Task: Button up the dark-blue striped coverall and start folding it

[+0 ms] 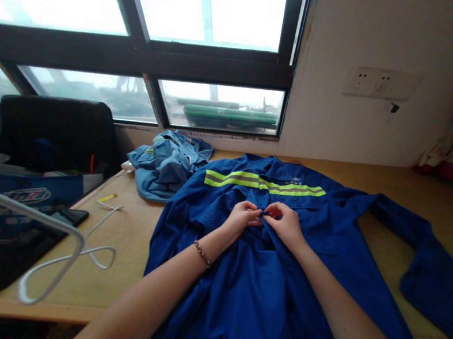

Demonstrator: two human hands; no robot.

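A dark blue work jacket [257, 292] with a yellow-and-grey reflective stripe lies spread across the wooden table [110, 283]. Both of my hands meet at the middle of its front, just below the stripe. My left hand [243, 216], with a bead bracelet on the wrist, pinches the fabric of the front edge. My right hand [285, 219] pinches the facing edge, fingertips touching those of the left. What sits between the fingertips is too small to make out. One sleeve [434, 259] stretches out to the right.
A crumpled light blue garment [168, 162] lies at the back of the table by the window. A white hanger [57, 256] and a white cable [107, 210] lie at the left. A dark bag [23, 204] and black chair [56, 128] stand left of the table.
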